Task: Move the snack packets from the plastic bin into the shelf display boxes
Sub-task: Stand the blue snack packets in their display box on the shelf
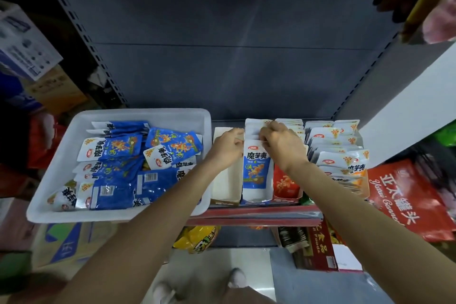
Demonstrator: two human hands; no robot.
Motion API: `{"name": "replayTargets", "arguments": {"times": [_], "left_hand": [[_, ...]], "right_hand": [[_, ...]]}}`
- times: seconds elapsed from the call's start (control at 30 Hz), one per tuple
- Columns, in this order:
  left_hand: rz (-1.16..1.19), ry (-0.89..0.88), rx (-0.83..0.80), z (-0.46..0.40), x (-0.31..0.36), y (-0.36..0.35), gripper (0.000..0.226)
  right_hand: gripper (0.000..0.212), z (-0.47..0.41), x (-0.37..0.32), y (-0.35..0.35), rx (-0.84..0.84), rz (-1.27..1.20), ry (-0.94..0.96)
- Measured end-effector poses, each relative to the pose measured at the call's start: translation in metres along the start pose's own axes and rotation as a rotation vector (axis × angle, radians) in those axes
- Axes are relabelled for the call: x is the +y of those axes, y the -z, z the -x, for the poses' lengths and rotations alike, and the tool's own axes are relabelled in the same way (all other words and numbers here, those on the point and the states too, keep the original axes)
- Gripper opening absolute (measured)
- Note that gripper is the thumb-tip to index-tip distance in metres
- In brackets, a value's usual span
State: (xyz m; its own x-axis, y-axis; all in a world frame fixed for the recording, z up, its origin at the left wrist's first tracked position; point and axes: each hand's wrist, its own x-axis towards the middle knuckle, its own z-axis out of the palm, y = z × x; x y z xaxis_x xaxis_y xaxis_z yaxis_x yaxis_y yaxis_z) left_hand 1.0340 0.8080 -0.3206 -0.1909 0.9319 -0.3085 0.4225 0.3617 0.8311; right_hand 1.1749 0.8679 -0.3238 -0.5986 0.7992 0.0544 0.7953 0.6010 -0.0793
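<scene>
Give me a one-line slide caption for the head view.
Both hands, left and right, set blue snack packets into a shelf display box beside the white bin.

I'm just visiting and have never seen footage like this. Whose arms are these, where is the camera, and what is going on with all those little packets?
There is no machine here: a person is stocking a shop shelf, and the one picture comes from a wide-angle camera worn on their head, looking forward and down. That is why both arms reach in from below.

On the left sits a white plastic bin full of blue snack packets. Beside it on the shelf stand narrow cardboard display boxes: an empty display box, then a blue display box with packets standing upright in a row, then a red display box.

The left hand and the right hand both pinch the top of the front packet in the blue display box, apparently straightening it.
</scene>
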Motion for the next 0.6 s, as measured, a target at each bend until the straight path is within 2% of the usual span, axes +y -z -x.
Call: {"name": "replayTargets", "arguments": {"times": [0.1,0.27,0.37,0.47,0.53,0.6], "left_hand": [[-0.028,-0.016,0.04,0.001,-0.006,0.005,0.04],[-0.075,-0.139,0.212,0.014,-0.018,0.033,0.029],[-0.193,-0.205,0.33,0.03,-0.037,0.062,0.022],[-0.32,-0.176,0.414,0.041,-0.072,0.094,0.019],[-0.4,-0.124,0.41,0.045,-0.098,0.117,0.026],[-0.514,-0.054,0.355,0.047,-0.124,0.14,0.042]], "right_hand": [[0.023,-0.001,-0.004,-0.006,0.088,-0.074,-0.011],[0.019,-0.005,-0.038,-0.008,0.112,-0.489,-0.07],[0.013,-0.014,-0.077,-0.009,0.069,-0.651,-0.046],[0.011,-0.026,-0.118,-0.014,0.023,-0.682,0.021],[0.015,-0.036,-0.144,-0.025,-0.07,-0.646,0.029],[0.03,-0.046,-0.167,-0.04,-0.182,-0.62,0.018]]}}
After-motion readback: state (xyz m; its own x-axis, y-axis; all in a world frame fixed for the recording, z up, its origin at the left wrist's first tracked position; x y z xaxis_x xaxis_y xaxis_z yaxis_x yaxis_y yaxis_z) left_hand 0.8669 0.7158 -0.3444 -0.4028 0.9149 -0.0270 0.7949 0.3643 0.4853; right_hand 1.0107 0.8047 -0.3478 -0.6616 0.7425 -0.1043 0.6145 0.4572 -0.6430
